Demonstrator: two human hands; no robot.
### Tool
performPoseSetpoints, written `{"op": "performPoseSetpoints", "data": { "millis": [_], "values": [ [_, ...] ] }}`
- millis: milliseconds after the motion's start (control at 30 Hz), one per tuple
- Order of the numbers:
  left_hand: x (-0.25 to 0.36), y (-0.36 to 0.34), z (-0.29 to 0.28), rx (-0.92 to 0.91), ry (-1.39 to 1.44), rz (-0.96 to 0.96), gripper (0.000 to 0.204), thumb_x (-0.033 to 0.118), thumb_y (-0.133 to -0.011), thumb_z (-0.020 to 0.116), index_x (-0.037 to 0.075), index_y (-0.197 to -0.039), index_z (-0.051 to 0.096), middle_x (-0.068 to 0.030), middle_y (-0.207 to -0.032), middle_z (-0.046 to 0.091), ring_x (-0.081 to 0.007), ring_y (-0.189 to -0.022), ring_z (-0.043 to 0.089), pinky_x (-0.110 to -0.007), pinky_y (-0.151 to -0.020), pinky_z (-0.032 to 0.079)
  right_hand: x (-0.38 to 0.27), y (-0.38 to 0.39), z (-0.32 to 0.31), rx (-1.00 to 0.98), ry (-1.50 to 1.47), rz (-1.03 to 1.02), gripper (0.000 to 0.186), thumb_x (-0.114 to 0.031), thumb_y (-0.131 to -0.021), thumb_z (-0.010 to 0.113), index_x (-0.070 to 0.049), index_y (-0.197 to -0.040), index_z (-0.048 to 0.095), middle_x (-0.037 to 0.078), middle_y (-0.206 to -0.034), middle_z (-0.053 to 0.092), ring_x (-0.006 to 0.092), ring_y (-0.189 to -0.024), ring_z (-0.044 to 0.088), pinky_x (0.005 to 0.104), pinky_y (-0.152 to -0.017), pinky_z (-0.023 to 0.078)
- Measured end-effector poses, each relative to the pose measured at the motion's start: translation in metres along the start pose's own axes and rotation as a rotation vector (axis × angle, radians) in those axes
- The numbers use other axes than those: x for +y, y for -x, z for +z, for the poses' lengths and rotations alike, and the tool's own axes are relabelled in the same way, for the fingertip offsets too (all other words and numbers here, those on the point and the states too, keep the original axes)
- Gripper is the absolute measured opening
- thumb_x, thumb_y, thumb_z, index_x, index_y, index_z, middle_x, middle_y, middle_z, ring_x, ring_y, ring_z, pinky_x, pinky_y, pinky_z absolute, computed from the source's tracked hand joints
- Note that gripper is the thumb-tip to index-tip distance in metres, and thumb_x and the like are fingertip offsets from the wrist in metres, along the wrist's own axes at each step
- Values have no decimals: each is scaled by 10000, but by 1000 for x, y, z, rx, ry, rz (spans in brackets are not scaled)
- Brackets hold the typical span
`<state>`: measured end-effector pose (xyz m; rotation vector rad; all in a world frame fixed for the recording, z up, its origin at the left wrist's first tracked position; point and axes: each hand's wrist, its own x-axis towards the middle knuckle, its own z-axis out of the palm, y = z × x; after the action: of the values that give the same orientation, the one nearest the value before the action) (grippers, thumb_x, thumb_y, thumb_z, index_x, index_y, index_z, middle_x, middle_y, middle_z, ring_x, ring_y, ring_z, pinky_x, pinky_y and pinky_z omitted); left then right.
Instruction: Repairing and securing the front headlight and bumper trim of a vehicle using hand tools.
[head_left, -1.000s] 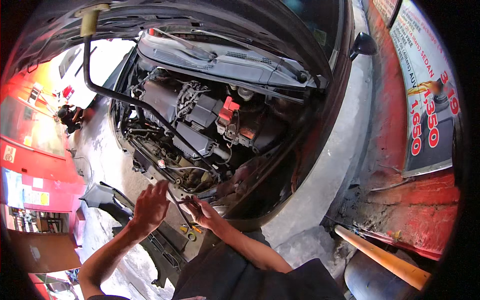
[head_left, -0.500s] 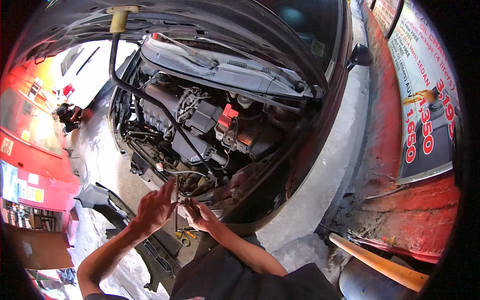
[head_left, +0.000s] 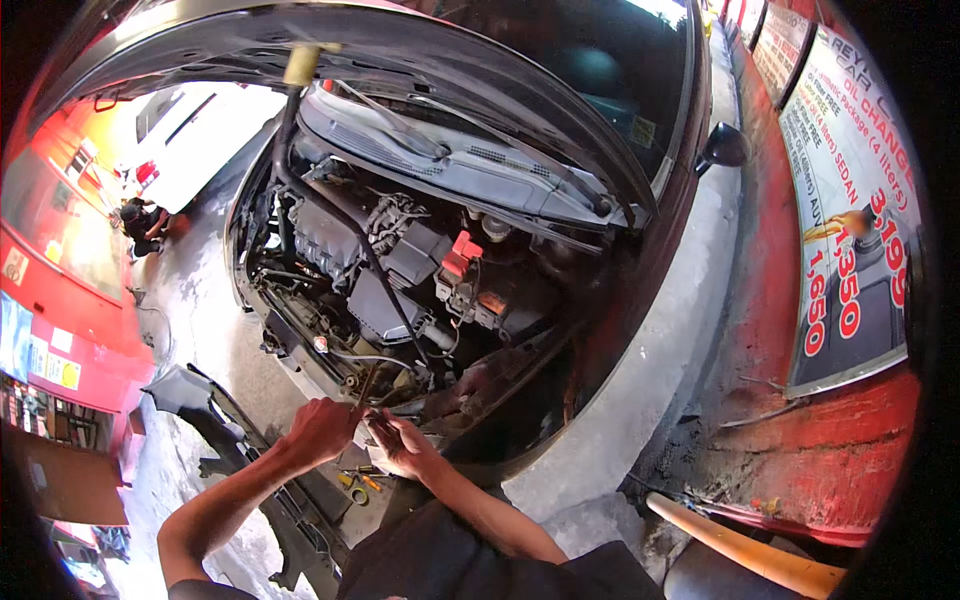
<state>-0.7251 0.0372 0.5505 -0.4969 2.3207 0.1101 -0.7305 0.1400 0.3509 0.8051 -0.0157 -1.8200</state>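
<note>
My left hand is closed around a thin, straight metal bar that sticks up past the knuckles at the front of the open engine bay. Close beside it, my right hand has its fingers bent together, their tips meeting near the bar. Whatever lies in those fingertips is too small to make out. Both hands are above the car's front edge, where a pale hose runs. Below them on the ground lie a roll of yellow tape and small yellow-handled tools.
A dark prop rod slants across the engine bay under the raised hood. A detached bumper lies at my left. An orange pole is at the lower right, by the red wall. Another person crouches far left.
My left hand's raised fingers have curled down around the bar. My view has shifted, so both hands and the car sit a little lower in the picture.
</note>
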Motion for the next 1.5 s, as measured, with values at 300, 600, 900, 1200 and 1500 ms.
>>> {"op": "performPoseSetpoints", "data": {
  "millis": [300,600,900,1200,1500],
  "values": [
    [-8,12,-4,531,-803,582,526,292,-727,650,204,-1234,539,-4,-1414,352,-312,-1369,168,-483,-1083,258,-1,5,13,34,-53,43,164,-94,-869,588,46,-955,597,134,-984,633,230,-884,622,287,-793,553],
    [14,5,6,414,274,119,420,263,-932,440,119,-1317,351,-119,-560,573,-365,-506,570,-475,-469,450,-14,-8,-2,-86,8,26,191,-149,-906,544,32,-949,586,138,-948,643,233,-869,639,300,-785,560],
    [-11,24,-20,615,-670,641,608,214,-771,594,220,-1349,403,-107,-1359,402,-319,-1169,451,-473,-986,353,-12,4,6,-62,-3,66,203,-163,-896,569,31,-955,589,139,-952,637,219,-891,631,296,-806,556],
    [-22,3,16,405,-43,188,582,439,-949,350,0,-671,613,-150,-534,551,-341,-526,589,-441,-508,483,-1,0,8,-28,129,38,242,-172,-879,596,52,-962,557,137,-916,621,208,-840,626,293,-780,560],
    [-25,9,10,739,-331,577,308,317,-909,467,102,-821,670,-125,-606,600,-304,-606,591,-351,-706,467,-3,-1,9,59,16,23,132,-68,-876,556,54,-914,584,126,-905,643,215,-824,642,287,-742,573]
  ]
}}
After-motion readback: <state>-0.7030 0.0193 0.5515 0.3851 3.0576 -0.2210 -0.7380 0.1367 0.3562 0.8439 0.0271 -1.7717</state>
